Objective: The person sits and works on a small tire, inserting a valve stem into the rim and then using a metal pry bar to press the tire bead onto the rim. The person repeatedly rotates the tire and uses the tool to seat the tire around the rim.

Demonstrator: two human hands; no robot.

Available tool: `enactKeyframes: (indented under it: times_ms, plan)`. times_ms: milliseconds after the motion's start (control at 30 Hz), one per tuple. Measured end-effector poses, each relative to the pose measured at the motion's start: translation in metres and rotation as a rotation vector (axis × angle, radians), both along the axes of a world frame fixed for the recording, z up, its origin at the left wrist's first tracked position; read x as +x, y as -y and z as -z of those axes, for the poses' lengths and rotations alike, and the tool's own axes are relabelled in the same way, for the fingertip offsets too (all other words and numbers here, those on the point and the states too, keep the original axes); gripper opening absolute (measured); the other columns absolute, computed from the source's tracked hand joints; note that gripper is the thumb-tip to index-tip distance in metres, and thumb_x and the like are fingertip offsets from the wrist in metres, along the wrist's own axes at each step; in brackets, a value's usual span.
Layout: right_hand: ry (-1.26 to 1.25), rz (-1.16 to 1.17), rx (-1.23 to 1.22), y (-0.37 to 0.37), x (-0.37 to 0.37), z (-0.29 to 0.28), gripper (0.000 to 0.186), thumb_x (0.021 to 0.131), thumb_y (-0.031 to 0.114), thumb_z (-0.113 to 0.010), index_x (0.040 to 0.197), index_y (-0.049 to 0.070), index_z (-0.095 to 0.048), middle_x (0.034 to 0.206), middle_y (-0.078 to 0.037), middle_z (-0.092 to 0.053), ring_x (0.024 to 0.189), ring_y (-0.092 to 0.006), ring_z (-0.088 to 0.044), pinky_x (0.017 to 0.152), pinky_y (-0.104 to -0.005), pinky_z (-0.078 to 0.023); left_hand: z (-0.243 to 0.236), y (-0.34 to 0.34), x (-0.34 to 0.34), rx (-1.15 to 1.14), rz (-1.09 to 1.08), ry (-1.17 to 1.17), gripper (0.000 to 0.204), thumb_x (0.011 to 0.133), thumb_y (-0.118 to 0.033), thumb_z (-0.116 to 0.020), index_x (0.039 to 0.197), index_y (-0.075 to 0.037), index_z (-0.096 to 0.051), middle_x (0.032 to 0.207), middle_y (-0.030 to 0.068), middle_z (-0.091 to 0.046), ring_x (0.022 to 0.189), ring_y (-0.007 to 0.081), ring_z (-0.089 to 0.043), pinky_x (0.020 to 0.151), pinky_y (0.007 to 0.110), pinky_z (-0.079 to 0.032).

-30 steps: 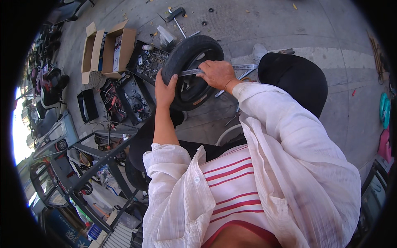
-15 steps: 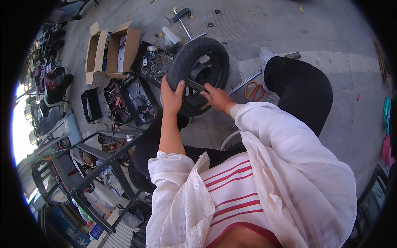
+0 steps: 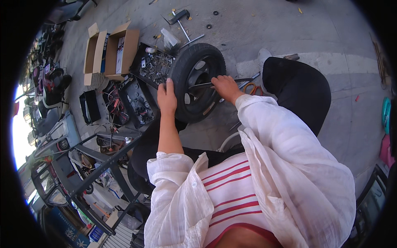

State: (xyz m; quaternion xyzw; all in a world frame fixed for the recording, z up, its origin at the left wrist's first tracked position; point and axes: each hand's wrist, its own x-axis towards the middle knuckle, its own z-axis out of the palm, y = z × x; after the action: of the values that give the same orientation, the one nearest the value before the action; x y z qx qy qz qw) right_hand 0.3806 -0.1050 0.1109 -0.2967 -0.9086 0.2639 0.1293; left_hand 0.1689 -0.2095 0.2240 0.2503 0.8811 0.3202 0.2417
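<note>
A black wheel with its tyre (image 3: 180,68) stands tilted on the ground in front of me, its dark spoked rim facing right. My left hand (image 3: 167,98) grips the tyre's left side, thumb up along the tread and the other fingers mostly hidden. In my right hand (image 3: 227,88) is a long flat metal tyre lever (image 3: 201,86), held near its middle. One end of it reaches over the rim near the hub; the other sticks out to the right. Scissors with orange and red handles (image 3: 250,88) lie just beyond that end, partly covered by it.
Left of the wheel are a tray of small metal parts (image 3: 156,68), a black tray (image 3: 137,101) and open cardboard boxes (image 3: 126,51). A black-headed tool with a metal shaft (image 3: 180,17) lies beyond the tyre. At lower left stands a dark metal frame (image 3: 97,175).
My right hand has moved right and up with the lever, which now lies nearly level across the rim. The wheel has shifted slightly and turned; my left hand has moved a little down its side.
</note>
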Motion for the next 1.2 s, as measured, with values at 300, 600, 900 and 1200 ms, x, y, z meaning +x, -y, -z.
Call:
enactKeyframes:
  times_ms: [300,600,900,1200]
  plan:
    - [0.123,-0.059,-0.06,-0.014,0.024,-0.063,0.026,0.088,0.03,-0.064,0.097,0.005,-0.061,0.083,-0.016,-0.068,0.084,-0.0372,-0.067,0.069,-0.0475,-0.053,0.016,0.02,-0.01,0.138,0.046,0.136,0.049,0.095,-0.042,-0.046,0.124,-0.005,-0.06,0.12,0.0222,-0.062,0.115,0.0336,-0.057,0.098,0.037,-0.04]
    - [0.656,-0.301,0.021,-0.06,0.038,-0.205,0.021,0.087,0.023,-0.063,0.096,0.007,-0.073,0.1,-0.015,-0.071,0.092,-0.0346,-0.069,0.073,-0.0433,-0.055,-0.052,0.016,0.036,-0.277,0.237,-0.216,0.076,0.082,-0.062,-0.059,0.129,-0.003,-0.054,0.11,0.026,-0.064,0.109,0.0397,-0.06,0.096,0.043,-0.044]
    - [0.358,-0.314,0.06,-0.049,0.027,-0.203,0.017,0.081,0.013,-0.061,0.09,0.005,-0.073,0.096,-0.017,-0.071,0.09,-0.0342,-0.069,0.07,-0.0456,-0.055,-0.056,0.02,0.045,-0.391,0.214,-0.304,0.081,0.07,-0.057,-0.073,0.124,0.0,-0.052,0.104,0.0244,-0.067,0.099,0.0403,-0.064,0.085,0.045,-0.051]
    - [0.542,-0.457,0.139,-0.031,-0.012,-0.231,0.018,0.082,0.013,-0.062,0.093,0.007,-0.074,0.096,-0.011,-0.072,0.09,-0.0293,-0.071,0.07,-0.041,-0.056,-0.05,0.019,0.046,-0.4,0.263,-0.426,0.071,0.075,-0.05,-0.071,0.124,-0.002,-0.053,0.097,0.0223,-0.069,0.093,0.0402,-0.066,0.081,0.047,-0.051]
